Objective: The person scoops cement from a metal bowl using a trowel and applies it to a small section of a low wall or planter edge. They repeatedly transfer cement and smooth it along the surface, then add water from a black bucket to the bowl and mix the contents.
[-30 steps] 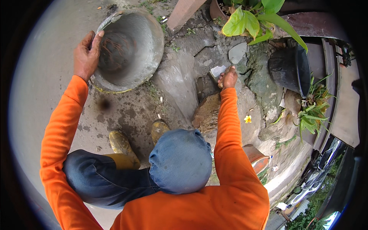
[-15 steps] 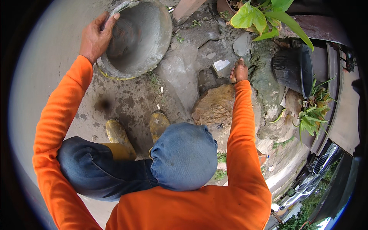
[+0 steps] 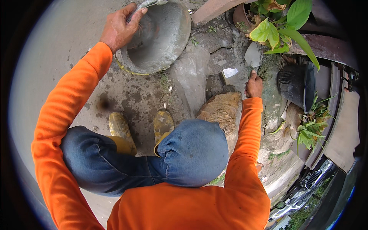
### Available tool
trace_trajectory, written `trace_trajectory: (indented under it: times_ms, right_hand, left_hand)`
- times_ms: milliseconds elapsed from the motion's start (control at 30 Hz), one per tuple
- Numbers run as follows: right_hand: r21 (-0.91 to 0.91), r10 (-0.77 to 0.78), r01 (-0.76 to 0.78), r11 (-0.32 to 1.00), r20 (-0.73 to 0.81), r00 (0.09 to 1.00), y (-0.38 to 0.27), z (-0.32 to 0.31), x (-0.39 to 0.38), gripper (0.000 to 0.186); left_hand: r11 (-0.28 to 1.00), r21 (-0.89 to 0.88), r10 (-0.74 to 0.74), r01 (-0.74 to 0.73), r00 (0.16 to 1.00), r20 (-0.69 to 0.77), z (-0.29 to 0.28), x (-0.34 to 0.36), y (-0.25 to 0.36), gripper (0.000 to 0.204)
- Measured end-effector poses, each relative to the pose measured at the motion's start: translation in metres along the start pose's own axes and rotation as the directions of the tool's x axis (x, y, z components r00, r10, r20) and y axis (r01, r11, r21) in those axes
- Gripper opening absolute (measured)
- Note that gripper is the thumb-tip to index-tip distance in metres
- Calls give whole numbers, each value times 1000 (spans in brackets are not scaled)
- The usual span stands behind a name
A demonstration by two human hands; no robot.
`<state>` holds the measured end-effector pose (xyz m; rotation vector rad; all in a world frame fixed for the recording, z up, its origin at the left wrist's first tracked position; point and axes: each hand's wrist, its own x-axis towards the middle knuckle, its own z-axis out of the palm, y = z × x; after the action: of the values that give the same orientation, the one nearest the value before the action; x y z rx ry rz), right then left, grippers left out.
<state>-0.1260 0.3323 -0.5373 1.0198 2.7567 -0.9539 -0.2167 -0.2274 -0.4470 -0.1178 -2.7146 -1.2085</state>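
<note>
My left hand (image 3: 121, 30) is closed on the rim of a round grey mortar basin (image 3: 168, 42), which leans tilted at the upper left. Wet grey mortar coats its inside. Out to the right, my right hand (image 3: 253, 85) is closed around a trowel; its handle is hidden in the fist. The grey, mortar-smeared trowel blade (image 3: 253, 55) points away from me, flat over the cement-covered stonework. Beside the right hand lies a small white scrap (image 3: 230, 72). A large brown stone (image 3: 220, 111) sits nearer to me.
A potted plant (image 3: 268, 32) with broad leaves overhangs the far right, next to a slanting post (image 3: 214, 11). Right of the trowel, a black bucket (image 3: 294, 86) lies on its side above a spiky plant (image 3: 308, 124). My yellow boots (image 3: 163, 124) stand on damp ground.
The whole view has shifted, so the scene sits farther right. My right fist has turned slightly around the trowel handle, with the blade in nearly the same place. The left hand keeps its grip.
</note>
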Motion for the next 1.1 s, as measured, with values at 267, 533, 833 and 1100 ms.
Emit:
trace_trajectory:
  times_ms: [267, 533, 833, 1100]
  right_hand:
    - [-292, -46, 22, 956, -74, 996, 18, 20, 90, 69]
    - [275, 252, -307, 911, 217, 943, -15, 5, 51, 60]
    - [498, 282, -479, 723, 420, 863, 0, -21, 75, 54]
    - [438, 253, -574, 692, 598, 761, 2, -18, 83, 51]
  left_hand:
    - [995, -100, -8, 11, 1000, 26, 7, 11, -3, 43]
    - [998, 58, 38, -36, 999, -27, -5, 9, -6, 44]
    - [985, -147, -84, 94, 994, 71, -1, 11, 10, 36]
    - [980, -141, -127, 139, 988, 92, -1, 13, 27, 34]
